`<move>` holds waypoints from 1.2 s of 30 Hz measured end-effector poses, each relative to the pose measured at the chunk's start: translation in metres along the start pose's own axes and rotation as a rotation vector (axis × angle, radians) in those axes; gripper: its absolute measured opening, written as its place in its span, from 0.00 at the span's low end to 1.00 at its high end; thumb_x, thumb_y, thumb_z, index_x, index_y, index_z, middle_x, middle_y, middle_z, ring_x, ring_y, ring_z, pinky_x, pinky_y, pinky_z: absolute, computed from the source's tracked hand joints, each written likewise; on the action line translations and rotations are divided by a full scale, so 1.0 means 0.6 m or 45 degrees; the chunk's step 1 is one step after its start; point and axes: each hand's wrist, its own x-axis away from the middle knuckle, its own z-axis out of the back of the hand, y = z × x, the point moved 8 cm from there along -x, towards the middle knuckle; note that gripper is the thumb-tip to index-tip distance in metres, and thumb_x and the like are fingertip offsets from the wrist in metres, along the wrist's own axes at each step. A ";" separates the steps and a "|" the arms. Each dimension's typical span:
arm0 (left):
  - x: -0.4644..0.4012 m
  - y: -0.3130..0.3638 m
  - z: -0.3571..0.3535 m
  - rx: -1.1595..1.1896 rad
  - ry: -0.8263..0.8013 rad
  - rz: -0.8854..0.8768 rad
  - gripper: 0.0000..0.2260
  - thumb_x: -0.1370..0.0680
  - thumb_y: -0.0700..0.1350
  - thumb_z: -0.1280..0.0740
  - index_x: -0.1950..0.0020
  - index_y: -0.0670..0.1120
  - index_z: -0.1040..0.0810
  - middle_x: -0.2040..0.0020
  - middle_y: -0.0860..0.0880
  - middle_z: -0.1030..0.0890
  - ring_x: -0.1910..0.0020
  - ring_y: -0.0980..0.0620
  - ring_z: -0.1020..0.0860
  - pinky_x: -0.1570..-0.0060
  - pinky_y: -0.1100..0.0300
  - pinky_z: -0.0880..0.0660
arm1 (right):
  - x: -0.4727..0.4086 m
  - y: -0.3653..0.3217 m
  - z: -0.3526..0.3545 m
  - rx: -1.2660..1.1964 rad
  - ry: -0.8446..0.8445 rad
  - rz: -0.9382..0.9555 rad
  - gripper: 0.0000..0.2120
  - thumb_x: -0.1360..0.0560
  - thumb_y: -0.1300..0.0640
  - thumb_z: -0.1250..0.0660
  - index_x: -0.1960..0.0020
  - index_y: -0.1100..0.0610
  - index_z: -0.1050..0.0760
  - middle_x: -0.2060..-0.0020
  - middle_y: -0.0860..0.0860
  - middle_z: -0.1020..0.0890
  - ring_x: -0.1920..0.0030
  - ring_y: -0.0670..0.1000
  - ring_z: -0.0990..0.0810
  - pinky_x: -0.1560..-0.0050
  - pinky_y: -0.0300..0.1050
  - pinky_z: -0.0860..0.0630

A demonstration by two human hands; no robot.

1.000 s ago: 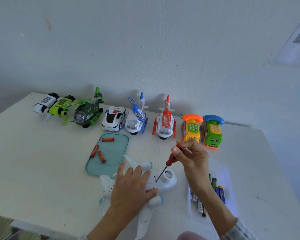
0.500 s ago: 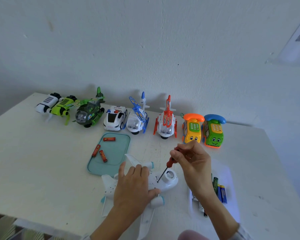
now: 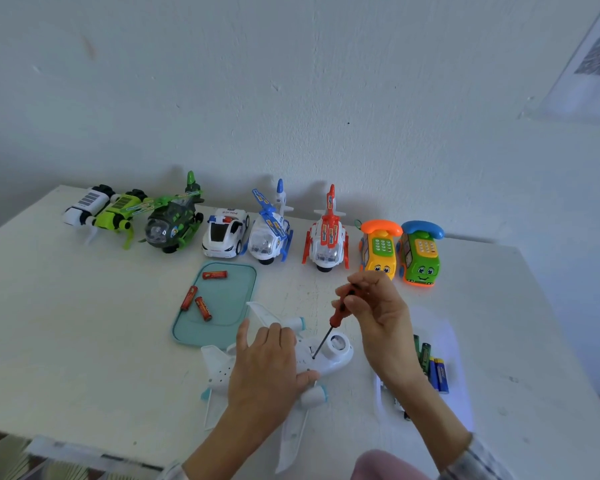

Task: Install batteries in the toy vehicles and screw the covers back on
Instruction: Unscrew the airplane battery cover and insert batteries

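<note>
Red batteries (image 3: 201, 296) three on tray (image 3: 222, 327), one screwdriver (image 3: 329, 323), one airplane (image 3: 326, 355)

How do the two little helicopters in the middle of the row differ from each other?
The blue helicopter has blue rotor blades, tail tip and skids; the red helicopter has these in red-orange. The blue helicopter stands right beside the police car, while the red helicopter stands apart, with a gap on each side. Both have white bodies with clear domed noses, and both stand upright facing the person.

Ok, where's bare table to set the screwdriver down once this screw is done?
Bare table left of the teal tray, and right of the green phone toy toward the far corner. Crowded: the toy row, and around the white airplane and loose batteries.
</note>
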 end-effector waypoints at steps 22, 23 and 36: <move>0.001 0.001 0.000 0.039 0.083 -0.037 0.25 0.25 0.69 0.43 0.39 0.52 0.35 0.43 0.55 0.30 0.43 0.54 0.32 0.33 0.57 0.42 | 0.004 -0.006 0.004 0.035 0.062 0.021 0.12 0.30 0.56 0.26 0.60 0.56 0.29 0.68 0.54 0.21 0.69 0.62 0.20 0.64 0.43 0.25; 0.001 0.001 -0.001 0.039 0.081 -0.034 0.25 0.25 0.69 0.43 0.39 0.52 0.35 0.43 0.55 0.30 0.43 0.54 0.32 0.32 0.57 0.42 | 0.005 -0.009 0.001 0.041 0.050 0.035 0.09 0.28 0.61 0.28 0.59 0.57 0.29 0.68 0.55 0.21 0.69 0.61 0.20 0.63 0.41 0.26; -0.002 0.002 -0.004 0.042 0.070 -0.031 0.25 0.25 0.69 0.43 0.38 0.52 0.35 0.43 0.55 0.30 0.43 0.55 0.32 0.34 0.58 0.40 | 0.014 -0.005 0.006 0.009 0.096 0.046 0.08 0.31 0.62 0.27 0.58 0.60 0.26 0.66 0.55 0.21 0.68 0.63 0.20 0.61 0.52 0.22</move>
